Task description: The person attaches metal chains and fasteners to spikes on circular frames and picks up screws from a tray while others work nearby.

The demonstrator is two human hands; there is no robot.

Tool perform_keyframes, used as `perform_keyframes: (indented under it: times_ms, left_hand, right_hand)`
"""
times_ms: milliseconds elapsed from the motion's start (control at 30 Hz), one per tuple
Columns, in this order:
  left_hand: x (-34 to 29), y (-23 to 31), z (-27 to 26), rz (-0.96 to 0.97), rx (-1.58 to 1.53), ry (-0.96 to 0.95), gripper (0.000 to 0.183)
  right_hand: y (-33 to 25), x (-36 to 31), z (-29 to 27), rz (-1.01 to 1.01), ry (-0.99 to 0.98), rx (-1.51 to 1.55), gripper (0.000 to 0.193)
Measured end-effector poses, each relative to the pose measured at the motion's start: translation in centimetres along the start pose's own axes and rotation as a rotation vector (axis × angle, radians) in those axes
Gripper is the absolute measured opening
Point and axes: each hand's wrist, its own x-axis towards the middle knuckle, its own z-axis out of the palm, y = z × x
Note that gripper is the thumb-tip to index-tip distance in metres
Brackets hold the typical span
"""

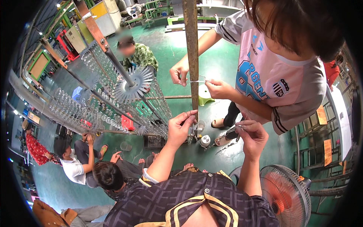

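Floor (166, 56): green, glossy; carried pale glare near the upper middle. Cabinet (100, 9), 1, yellow and white: stood at upper left. Red frame (67, 45), 1: stood farther left. Green-framed board (41, 66), 1: showed near the left rim. Low green bench (177, 18): ran along the top edge. Stool (206, 99), 1, pale green: stood near centre. Fan (285, 193), 1, orange-red blades, wire guard: occupied lower right. Dark metal rack (297, 145) with wooden boards (327, 151): lined the right side. Ceiling light (58, 5): shone at upper left.

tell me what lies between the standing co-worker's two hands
In the head view, the rusty upright post and a thin pale strand crossing it show between the co-worker's right hand and left hand.
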Motion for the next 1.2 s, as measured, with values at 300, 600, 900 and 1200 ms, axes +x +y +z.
perform_keyframes:
  times_ms: [300,600,900,1200]
  left_hand:
    - [0.34,0.47,0.36,0.010,-0.008,0.009,0.021]
    - [0.29,0.51,0.49,0.024,-0.007,0.014,0.021]
    - [0.67,0.36,0.17,0.037,0.017,0.025,0.021]
    - [0.52,0.50,0.48,0.006,-0.016,0.014,0.021]
  right_hand:
    - [-0.18,0.29,-0.13,0.011,-0.004,0.015,0.019]
    - [0.47,0.36,-0.62,0.018,-0.020,0.027,0.019]
    - [0.79,0.55,-0.39,-0.002,-0.022,0.026,0.021]
    - [0.51,0.50,-0.41,0.013,-0.013,0.042,0.020]
